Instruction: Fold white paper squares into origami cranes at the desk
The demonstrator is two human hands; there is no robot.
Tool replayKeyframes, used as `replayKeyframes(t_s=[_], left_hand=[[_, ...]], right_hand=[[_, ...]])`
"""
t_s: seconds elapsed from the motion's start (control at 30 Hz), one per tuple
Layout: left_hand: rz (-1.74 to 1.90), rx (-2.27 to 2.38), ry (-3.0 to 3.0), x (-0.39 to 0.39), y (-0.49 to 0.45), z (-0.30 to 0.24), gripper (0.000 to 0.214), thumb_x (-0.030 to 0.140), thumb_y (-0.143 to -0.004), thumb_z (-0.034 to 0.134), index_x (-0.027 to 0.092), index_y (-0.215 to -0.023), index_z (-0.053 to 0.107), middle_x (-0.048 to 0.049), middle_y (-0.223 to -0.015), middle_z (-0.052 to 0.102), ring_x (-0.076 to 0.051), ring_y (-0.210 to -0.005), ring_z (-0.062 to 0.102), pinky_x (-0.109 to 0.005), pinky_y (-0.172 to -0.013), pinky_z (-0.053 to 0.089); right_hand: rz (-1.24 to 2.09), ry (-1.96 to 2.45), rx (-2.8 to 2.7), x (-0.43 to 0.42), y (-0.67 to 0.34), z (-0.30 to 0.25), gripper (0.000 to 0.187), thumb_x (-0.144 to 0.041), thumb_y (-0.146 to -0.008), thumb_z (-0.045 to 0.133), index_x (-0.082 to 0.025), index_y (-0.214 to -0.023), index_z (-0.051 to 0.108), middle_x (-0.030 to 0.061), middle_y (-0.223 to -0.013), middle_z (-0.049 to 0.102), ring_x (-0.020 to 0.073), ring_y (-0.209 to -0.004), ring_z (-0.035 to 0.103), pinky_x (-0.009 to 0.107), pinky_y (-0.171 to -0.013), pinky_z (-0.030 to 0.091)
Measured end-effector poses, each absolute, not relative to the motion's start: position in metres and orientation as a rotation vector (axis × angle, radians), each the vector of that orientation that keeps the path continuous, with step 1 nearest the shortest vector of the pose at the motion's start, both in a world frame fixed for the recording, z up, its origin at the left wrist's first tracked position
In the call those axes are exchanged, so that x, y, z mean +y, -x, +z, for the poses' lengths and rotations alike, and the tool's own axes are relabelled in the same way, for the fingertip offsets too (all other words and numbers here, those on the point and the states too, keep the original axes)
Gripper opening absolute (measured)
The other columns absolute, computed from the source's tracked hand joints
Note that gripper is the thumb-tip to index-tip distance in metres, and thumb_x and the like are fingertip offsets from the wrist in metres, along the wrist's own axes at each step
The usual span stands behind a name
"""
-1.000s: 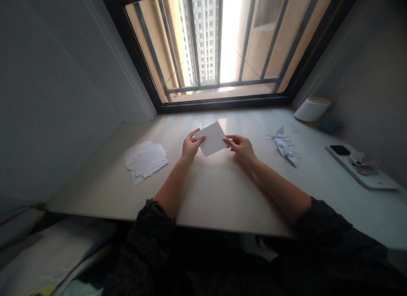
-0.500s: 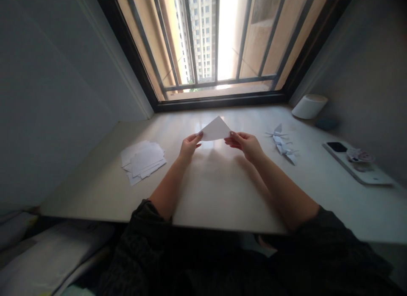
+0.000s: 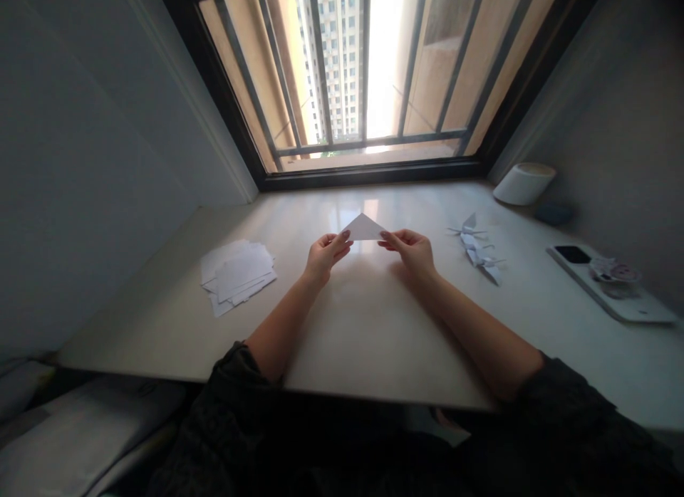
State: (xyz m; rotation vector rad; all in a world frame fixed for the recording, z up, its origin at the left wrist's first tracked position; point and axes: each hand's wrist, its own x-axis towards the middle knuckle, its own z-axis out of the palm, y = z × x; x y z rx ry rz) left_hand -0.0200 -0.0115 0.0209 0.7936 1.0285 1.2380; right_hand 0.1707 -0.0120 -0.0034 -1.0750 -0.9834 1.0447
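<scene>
A sheet of white paper [image 3: 364,228], folded to a triangle with its point facing the window, is held just above the white tabletop [image 3: 363,326]. My left hand [image 3: 325,256] pinches its left corner between thumb and fingers. At the opposite corner, my right hand [image 3: 414,251] grips the paper the same way. Off to the left lies a loose stack of white paper sheets [image 3: 243,273]. Several folded paper cranes [image 3: 474,249] stand in a row to the right of my right hand.
A white phone [image 3: 609,283] with a round grip on its back lies at the right. Behind it are a white cylindrical object [image 3: 524,184] and a small dark item [image 3: 553,212]. A barred window [image 3: 368,176] borders the table's far side.
The paper has gone from a taller, tilted shape to a lower, flatter triangle. Both hands have come slightly closer together, and the paper sits a little lower in view.
</scene>
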Motion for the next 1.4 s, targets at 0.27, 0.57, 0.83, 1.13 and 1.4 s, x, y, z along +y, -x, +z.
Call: replayKeyframes(t_s=[0.27,0.57,0.83,1.13,1.4], left_hand=[[1.393,0.937,-0.729,-0.011,0.015,0.018,0.053,0.021,-0.054,0.086,0.019,-0.096,0.053,0.0002,-0.082,0.067,-0.012,-0.081,0.066,-0.031,-0.089,0.050],[1.277,1.077,-1.065,-0.016,0.013,0.016,0.057,0.037,-0.063,0.080,0.018,-0.115,0.066,-0.0085,-0.099,0.072,-0.019,-0.084,0.067,-0.028,-0.071,0.052],[1.438,1.062,-1.072,-0.013,0.009,0.008,0.056,0.040,-0.060,0.083,0.013,-0.107,0.071,-0.0094,-0.088,0.075,-0.022,-0.081,0.070,-0.035,-0.079,0.053],[1.487,1.040,-1.095,-0.013,0.007,0.006,0.051,0.040,-0.063,0.081,0.017,-0.108,0.071,-0.0068,-0.098,0.075,-0.022,-0.086,0.070,-0.037,-0.086,0.053],[1.502,1.086,-1.135,-0.013,0.006,0.004,0.052,0.041,-0.066,0.078,0.017,-0.111,0.070,-0.0066,-0.102,0.074,-0.022,-0.087,0.069,-0.035,-0.085,0.053]], right_hand=[[1.156,1.048,-0.847,-0.015,-0.163,-0.004,0.040,-0.048,-0.053,0.085,-0.017,-0.064,0.062,0.0023,-0.064,0.068,0.0176,-0.068,0.070,0.026,-0.062,0.054],[1.106,0.995,-0.867,-0.017,-0.162,-0.003,0.037,-0.043,-0.053,0.086,-0.018,-0.063,0.061,-0.0017,-0.058,0.065,0.0121,-0.058,0.062,0.027,-0.063,0.051],[1.095,0.981,-0.958,-0.022,-0.158,0.003,0.036,-0.046,-0.054,0.085,-0.018,-0.065,0.064,0.0005,-0.061,0.068,0.0124,-0.058,0.061,0.027,-0.062,0.048],[1.092,0.971,-0.964,-0.021,-0.158,0.003,0.043,-0.043,-0.055,0.084,-0.019,-0.090,0.075,0.0023,-0.068,0.073,0.0146,-0.062,0.063,0.033,-0.069,0.053],[1.057,1.036,-0.967,-0.022,-0.159,0.001,0.038,-0.043,-0.056,0.083,-0.019,-0.086,0.077,0.0055,-0.073,0.075,0.0172,-0.064,0.066,0.035,-0.070,0.054]])
